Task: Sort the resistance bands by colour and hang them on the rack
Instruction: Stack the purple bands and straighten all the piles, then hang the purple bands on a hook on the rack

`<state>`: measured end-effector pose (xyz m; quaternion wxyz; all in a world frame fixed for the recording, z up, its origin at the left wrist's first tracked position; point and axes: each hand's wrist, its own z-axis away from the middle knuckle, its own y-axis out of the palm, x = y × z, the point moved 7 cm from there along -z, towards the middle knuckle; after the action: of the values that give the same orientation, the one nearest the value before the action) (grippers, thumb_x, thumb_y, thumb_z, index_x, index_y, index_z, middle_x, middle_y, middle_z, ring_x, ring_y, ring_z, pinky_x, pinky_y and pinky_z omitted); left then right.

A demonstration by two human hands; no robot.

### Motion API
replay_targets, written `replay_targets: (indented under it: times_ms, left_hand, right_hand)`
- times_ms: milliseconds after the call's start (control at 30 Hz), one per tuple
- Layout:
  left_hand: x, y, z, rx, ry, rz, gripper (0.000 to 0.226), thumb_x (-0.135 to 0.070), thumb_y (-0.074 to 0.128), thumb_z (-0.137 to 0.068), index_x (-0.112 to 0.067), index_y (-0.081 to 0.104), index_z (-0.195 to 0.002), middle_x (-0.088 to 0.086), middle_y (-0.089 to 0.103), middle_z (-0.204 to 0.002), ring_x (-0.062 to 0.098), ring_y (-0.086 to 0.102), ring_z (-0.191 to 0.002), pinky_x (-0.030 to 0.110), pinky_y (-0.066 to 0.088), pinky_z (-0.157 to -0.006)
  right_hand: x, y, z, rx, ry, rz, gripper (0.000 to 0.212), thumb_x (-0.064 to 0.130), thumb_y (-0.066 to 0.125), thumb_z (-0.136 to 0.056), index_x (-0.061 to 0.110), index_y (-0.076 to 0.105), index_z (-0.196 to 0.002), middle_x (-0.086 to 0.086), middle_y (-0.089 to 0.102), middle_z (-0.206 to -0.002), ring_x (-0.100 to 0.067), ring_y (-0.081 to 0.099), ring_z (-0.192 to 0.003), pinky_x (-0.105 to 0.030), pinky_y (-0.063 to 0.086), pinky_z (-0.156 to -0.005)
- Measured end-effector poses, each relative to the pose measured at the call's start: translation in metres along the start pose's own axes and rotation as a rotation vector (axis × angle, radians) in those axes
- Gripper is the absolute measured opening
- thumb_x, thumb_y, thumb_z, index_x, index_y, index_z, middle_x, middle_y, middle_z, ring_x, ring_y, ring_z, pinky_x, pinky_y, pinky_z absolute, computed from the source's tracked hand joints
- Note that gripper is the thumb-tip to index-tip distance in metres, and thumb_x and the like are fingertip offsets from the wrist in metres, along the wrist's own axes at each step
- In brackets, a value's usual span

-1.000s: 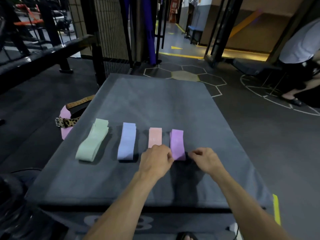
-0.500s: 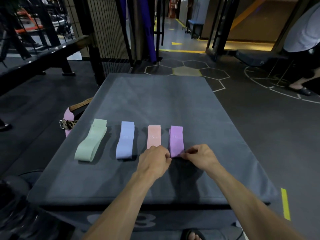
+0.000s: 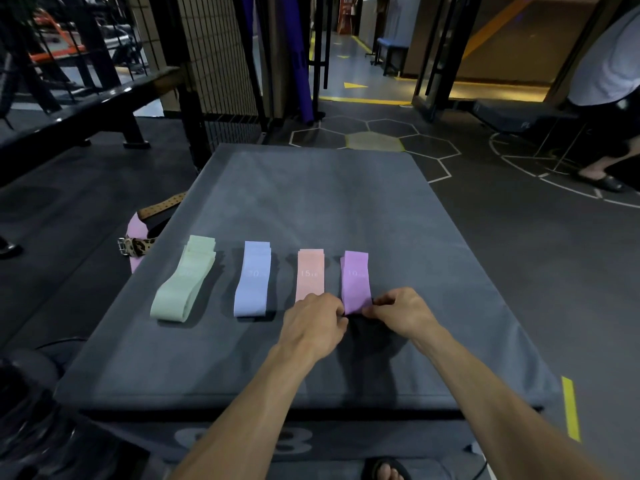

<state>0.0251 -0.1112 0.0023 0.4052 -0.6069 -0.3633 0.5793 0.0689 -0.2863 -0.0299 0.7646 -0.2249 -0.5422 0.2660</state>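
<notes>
Four flat stacks of resistance bands lie in a row on a grey padded box (image 3: 346, 202): green (image 3: 183, 278), blue (image 3: 253, 278), peach (image 3: 310, 271) and purple (image 3: 356, 280). My left hand (image 3: 313, 325) pinches the near left corner of the purple stack and covers the near end of the peach one. At the near right corner of the purple stack, my right hand (image 3: 401, 311) pinches with curled fingers. A black metal rack frame with mesh (image 3: 214, 57) stands behind the box on the left.
A pink belt with a leopard-print strap (image 3: 136, 244) hangs off the box's left side. A person (image 3: 609, 84) stands at the far right on the dark gym floor. A black bench (image 3: 86, 109) runs along the left. My sandalled foot (image 3: 386, 471) shows below.
My right hand has closed in from beside the purple stack onto its near right corner. The left hand stays at the near left corner. The bands have not shifted.
</notes>
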Motion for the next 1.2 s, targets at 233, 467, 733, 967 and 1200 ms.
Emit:
replay_targets:
  times_ms: [233,467,733,967,1200]
  left_hand:
    - [0.0,-0.001,0.002,0.001,0.008,0.014,0.019,-0.036,0.056,-0.096,-0.027,0.07,-0.107,0.003,0.068,-0.107,0.027,0.061,-0.1,0.033,0.046,-0.074]
    - [-0.001,-0.002,0.001,-0.003,0.015,0.033,0.019,-0.036,0.057,-0.096,-0.027,0.069,-0.107,0.002,0.069,-0.107,0.026,0.062,-0.1,0.036,0.052,-0.078]
    - [-0.002,-0.004,-0.001,-0.003,0.005,0.078,0.015,-0.036,0.059,-0.097,-0.026,0.068,-0.103,-0.002,0.069,-0.103,0.021,0.062,-0.095,0.032,0.046,-0.071]
    - [-0.001,-0.002,-0.001,0.002,0.0,0.104,0.017,-0.037,0.059,-0.097,-0.026,0.069,-0.106,-0.004,0.07,-0.103,0.02,0.061,-0.097,0.031,0.046,-0.071]
    - [0.0,-0.026,0.006,-0.04,0.004,0.198,0.013,-0.035,0.061,-0.094,-0.031,0.072,-0.099,-0.012,0.062,-0.082,0.018,0.062,-0.085,0.03,0.049,-0.07]
  right_hand:
    - [-0.002,0.001,-0.003,0.01,0.055,0.015,0.041,0.034,0.082,-0.078,-0.005,0.069,-0.077,-0.009,0.056,-0.066,-0.018,0.051,-0.062,-0.029,0.039,-0.059]
    - [-0.001,0.003,-0.001,-0.008,0.043,-0.109,0.031,0.025,0.084,-0.077,-0.003,0.075,-0.087,-0.007,0.067,-0.073,-0.019,0.061,-0.067,-0.03,0.048,-0.064]
    - [-0.001,0.004,-0.005,0.007,0.078,-0.014,0.03,0.039,0.069,-0.085,0.01,0.073,-0.084,-0.014,0.074,-0.097,-0.032,0.068,-0.099,-0.039,0.054,-0.089]
    - [-0.004,0.008,-0.007,0.002,0.098,-0.093,0.034,0.043,0.073,-0.079,0.009,0.074,-0.084,-0.014,0.074,-0.092,-0.031,0.069,-0.093,-0.036,0.055,-0.08]
    - [0.042,-0.025,0.019,-0.141,-0.176,-0.191,0.014,0.019,0.072,-0.086,0.008,0.074,-0.078,0.001,0.065,-0.066,-0.011,0.056,-0.065,-0.026,0.046,-0.061]
